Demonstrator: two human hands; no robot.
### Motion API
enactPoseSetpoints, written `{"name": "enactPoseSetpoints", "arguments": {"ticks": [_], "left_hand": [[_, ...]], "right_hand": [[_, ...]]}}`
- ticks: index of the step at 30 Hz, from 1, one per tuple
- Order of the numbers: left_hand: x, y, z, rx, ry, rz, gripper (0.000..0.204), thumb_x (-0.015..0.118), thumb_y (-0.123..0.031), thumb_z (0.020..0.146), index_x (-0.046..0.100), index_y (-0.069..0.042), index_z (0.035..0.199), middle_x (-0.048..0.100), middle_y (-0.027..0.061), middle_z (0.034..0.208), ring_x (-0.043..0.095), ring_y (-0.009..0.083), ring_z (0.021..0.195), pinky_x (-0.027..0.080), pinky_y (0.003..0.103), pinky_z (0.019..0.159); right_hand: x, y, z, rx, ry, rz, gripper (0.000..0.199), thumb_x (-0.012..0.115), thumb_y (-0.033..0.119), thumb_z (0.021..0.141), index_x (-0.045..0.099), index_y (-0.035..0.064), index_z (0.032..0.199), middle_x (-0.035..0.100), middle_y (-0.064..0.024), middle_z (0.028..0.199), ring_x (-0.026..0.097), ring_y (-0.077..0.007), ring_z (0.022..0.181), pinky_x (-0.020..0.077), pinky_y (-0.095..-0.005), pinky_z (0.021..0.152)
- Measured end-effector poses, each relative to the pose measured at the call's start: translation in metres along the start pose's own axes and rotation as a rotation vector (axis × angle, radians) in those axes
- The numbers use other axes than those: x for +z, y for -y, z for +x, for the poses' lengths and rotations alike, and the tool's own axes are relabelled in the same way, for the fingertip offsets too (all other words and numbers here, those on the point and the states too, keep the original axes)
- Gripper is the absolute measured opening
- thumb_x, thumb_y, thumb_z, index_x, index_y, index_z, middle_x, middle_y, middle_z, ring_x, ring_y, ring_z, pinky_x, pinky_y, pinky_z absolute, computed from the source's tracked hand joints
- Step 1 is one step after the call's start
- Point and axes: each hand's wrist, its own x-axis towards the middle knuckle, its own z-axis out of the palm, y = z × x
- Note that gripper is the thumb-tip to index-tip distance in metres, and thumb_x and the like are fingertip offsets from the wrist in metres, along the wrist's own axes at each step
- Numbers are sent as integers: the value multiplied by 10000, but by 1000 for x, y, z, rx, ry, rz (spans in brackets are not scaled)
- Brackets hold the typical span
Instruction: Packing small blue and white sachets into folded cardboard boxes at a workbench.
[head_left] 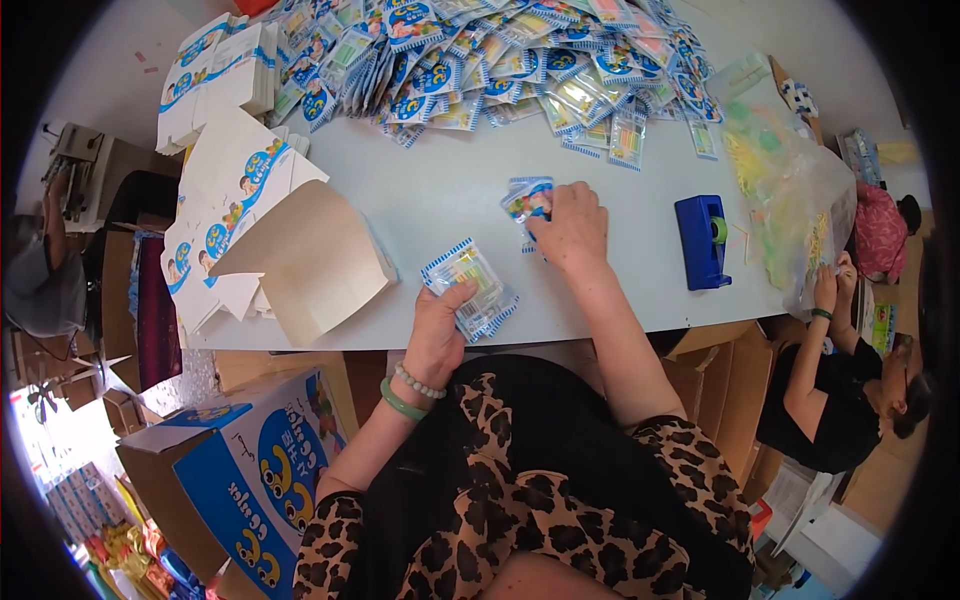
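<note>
Near the table's front edge, my left hand (438,322) is closed on a small stack of clear-and-blue plastic packets (482,283), thumb on top. Colourful strips show through the top packet's clear side. Farther forward and to the right, my right hand (575,228) has its fingers bent over another blue packet (527,203), gripping its right side low over the table. A second packet seems to lie under that one, though my fingers partly hide it. Left of my left hand, an open cardboard box (310,265) rests on its side, its pale inside showing.
A large heap of similar packets (500,70) covers the table's far side. Flat printed cartons (225,80) are stacked at the left. A blue tape dispenser (703,242) stands right, near a translucent plastic bag (790,190). A co-worker (840,390) sits at right; a large carton (245,480) stands lower left.
</note>
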Motion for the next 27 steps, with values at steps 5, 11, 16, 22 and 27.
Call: {"name": "enactPoseSetpoints", "arguments": {"ticks": [5, 11, 16, 22, 27], "left_hand": [[1, -7, -2, -9, -27, -22, 295, 572, 35, 847, 547, -13, 1137, 657, 111, 1044, 671, 242, 901, 575, 380, 794], [10, -10, -1, 58, -12, 52, 327, 564, 12, 873, 517, -16, 1195, 628, 103, 1128, 646, 223, 976, 552, 366, 839], [18, -14, 1, 44, 110, -199, 296, 583, -111, 929, 514, -24, 1204, 628, 77, 1107, 623, 190, 1006, 524, 323, 870], [5, -12, 5, 69, 2, 13, 231, 664, -62, 862, 590, -19, 1077, 658, 66, 985, 645, 167, 885, 546, 306, 795], [7, -15, 9, 13, 10, 63, 218, 666, -32, 842, 591, -14, 1045, 668, 87, 930, 665, 183, 819, 571, 322, 735]], "right_hand": [[-12, 22, -9, -46, 272, 344, 269, 658, 169, 781, 526, 14, 957, 558, -141, 1144, 557, -281, 1041, 457, -389, 820], [-23, 16, -45, -125, 318, 1321, 330, 585, 78, 827, 493, 2, 1135, 526, -124, 1078, 530, -163, 1022, 450, -310, 842], [12, 39, -60, -330, 174, 776, 358, 586, 109, 819, 473, 4, 1142, 513, -189, 1020, 527, -353, 976, 445, -404, 837], [-2, 26, -31, -559, 569, 731, 498, 651, 178, 792, 503, 28, 1244, 539, -187, 1126, 542, -346, 1044, 439, -410, 894], [-30, -21, 74, -52, -185, 55, 690, 695, 251, 769, 394, 113, 1374, 391, -240, 1408, 297, -376, 1356, 353, -411, 1056]]}}
